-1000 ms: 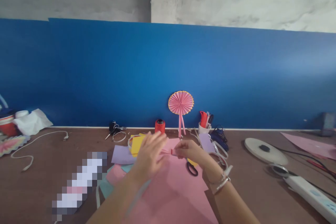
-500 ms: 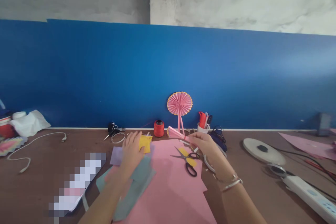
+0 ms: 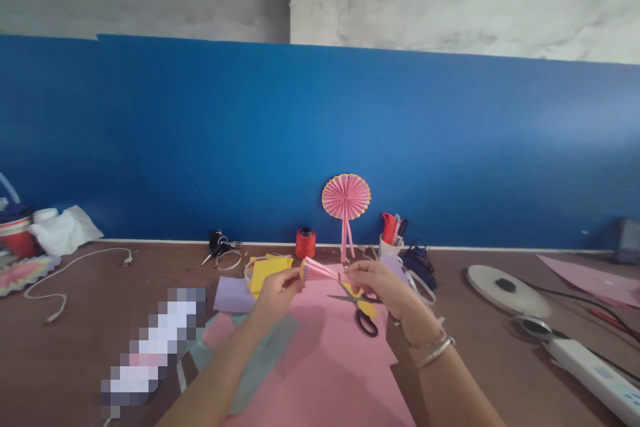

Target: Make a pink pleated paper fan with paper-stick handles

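A folded pink paper fan (image 3: 320, 270) with a yellow edge is stretched between my two hands, above a large pink paper sheet (image 3: 340, 360). The fingers of my left hand (image 3: 277, 293) pinch its yellow-edged end. At its other end, my right hand (image 3: 375, 283) grips it near a small red band. Open scissors (image 3: 367, 321) with black handles lie on the pink sheet below my right hand, beside a yellow paper piece (image 3: 367, 307). Yellow paper (image 3: 270, 271) and purple paper (image 3: 233, 295) lie by my left hand. A finished round pink fan (image 3: 347, 197) leans against the blue panel.
Behind the sheet stand a red thread spool (image 3: 305, 243) and a white cup of pens (image 3: 389, 247). Keys (image 3: 218, 243) and a white cable (image 3: 80, 253) lie to the left. On the right are a pale disc (image 3: 510, 300) and a power strip (image 3: 593, 373).
My left hand has left the paper pile and come right to hold the fan's yellow-edged end. My right hand has brought the fan slightly lower and left.
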The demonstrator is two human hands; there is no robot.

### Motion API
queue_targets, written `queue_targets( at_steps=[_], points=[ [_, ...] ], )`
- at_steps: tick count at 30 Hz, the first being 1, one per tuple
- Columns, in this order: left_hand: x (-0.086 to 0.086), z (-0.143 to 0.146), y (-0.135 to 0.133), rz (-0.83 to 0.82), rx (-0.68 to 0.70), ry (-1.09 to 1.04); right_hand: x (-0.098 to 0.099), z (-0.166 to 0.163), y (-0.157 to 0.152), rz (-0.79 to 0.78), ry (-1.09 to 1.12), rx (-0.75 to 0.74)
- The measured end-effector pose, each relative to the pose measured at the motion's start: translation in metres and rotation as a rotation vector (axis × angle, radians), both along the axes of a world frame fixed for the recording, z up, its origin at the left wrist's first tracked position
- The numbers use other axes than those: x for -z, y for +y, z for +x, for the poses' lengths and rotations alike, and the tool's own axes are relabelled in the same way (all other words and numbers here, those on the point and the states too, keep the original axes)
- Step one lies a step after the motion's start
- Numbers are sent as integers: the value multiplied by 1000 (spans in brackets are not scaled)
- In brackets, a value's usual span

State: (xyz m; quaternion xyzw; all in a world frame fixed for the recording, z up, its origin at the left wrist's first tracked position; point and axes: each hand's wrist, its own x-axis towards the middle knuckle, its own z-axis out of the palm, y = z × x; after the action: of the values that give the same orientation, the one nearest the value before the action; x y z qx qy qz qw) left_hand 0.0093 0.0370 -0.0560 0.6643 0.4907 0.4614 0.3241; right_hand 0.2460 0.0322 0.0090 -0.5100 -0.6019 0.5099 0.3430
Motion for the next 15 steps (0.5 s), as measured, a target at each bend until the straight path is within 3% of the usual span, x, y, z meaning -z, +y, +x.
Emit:
queue_targets(
  at_steps=[7, 10, 13, 15],
  points=[
    [-1, -38, 8, 45, -330, 111, -1, 11, 3, 163, 7, 256],
    [-1, -41, 5, 86, -456, 322, -1, 7, 6, 202, -95, 287],
    [-11, -31, -3, 309, -563, 530, 3, -2, 8, 176, -212, 268],
    [-22, -19, -14, 533, -531, 591, 6, -11, 6, 142, -252, 243]
  ],
)
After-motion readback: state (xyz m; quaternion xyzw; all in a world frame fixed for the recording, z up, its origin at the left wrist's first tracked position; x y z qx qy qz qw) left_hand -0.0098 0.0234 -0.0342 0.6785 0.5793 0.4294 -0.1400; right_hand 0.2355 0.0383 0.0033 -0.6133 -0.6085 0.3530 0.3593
